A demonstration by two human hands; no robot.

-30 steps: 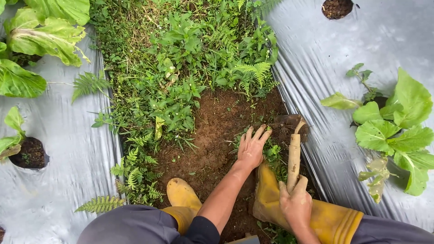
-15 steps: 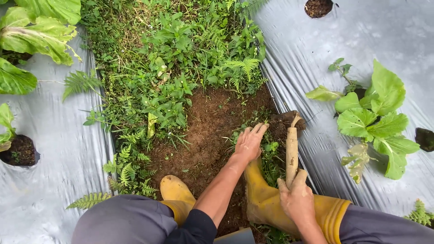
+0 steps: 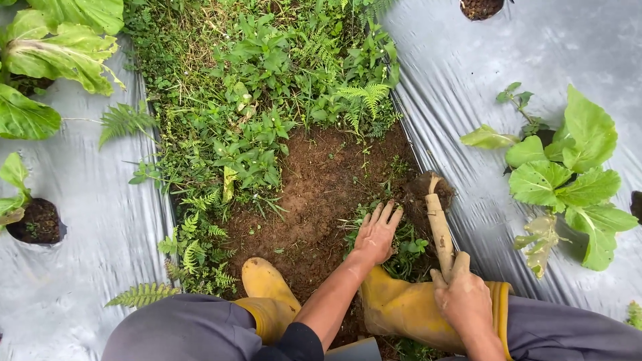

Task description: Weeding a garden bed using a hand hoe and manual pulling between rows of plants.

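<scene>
weeds (image 3: 401,244) lie flattened under the left hand (image 3: 376,234), fingers spread and pressing, not clenched. just right of it, the right hand (image 3: 463,299) is clamped on a wooden-handled digging tool (image 3: 439,224), blade end sunk in soil ahead of the grip. a slip of the blade sideways could nick those near fingers.

No packages, labels, signs or screens show in this view.
</scene>
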